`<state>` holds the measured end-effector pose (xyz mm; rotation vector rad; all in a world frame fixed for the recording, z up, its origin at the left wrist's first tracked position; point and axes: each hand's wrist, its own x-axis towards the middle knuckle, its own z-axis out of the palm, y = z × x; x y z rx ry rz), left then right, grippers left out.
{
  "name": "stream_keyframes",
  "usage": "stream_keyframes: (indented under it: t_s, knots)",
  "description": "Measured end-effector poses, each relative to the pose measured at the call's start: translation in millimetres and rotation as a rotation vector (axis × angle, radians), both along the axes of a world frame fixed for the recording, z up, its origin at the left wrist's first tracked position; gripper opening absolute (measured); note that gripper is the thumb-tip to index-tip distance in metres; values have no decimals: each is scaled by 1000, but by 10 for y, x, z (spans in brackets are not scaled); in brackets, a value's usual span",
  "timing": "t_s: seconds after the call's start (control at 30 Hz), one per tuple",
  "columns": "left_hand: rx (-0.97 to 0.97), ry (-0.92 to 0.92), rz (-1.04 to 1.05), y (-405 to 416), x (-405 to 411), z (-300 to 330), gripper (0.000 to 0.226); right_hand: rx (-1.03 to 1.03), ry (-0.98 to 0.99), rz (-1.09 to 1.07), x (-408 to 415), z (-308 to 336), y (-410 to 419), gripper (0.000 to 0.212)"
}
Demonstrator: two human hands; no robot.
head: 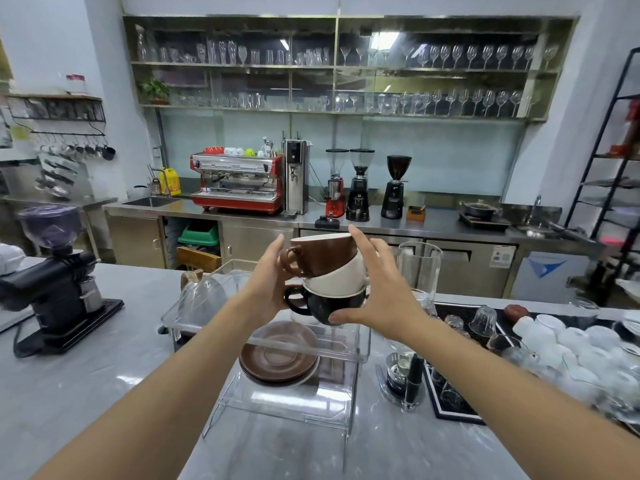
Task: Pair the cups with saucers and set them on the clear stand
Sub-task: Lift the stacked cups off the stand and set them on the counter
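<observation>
Three cups are nested in a tilted stack above the clear stand (360, 344): a brown cup (322, 252) on top, a white cup (337, 277) in the middle, a black cup (330, 303) at the bottom. My left hand (266, 282) grips the stack on its handle side. My right hand (377, 289) spans the other side, with a fingertip on the brown cup's rim and the thumb under the black cup. A stack of saucers (278, 355), brown on top, lies on the stand below the cups.
A glass kettle (202, 296) stands at the stand's left end. A black grinder (52, 292) sits at far left. A tall glass vessel (419, 268), a siphon base (403, 375), and a black mat with several upturned glasses and white cups (568, 341) lie to the right.
</observation>
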<state>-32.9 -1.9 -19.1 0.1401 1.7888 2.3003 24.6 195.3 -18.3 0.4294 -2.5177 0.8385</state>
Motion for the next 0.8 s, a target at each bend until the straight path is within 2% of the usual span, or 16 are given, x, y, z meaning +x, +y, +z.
stream_keyframes:
  t_s: [0.13,0.53,0.8]
  knots:
    - [12,-15,-16,25,-7,-17,57,-59,-10,14,3,-7,-21,133]
    - [52,-2,18,71,16,-25,61,-141,-43,12,61,24,-54,126]
    - [92,47,29,70,86,61,51,-178,-17,35,116,93,-85,124]
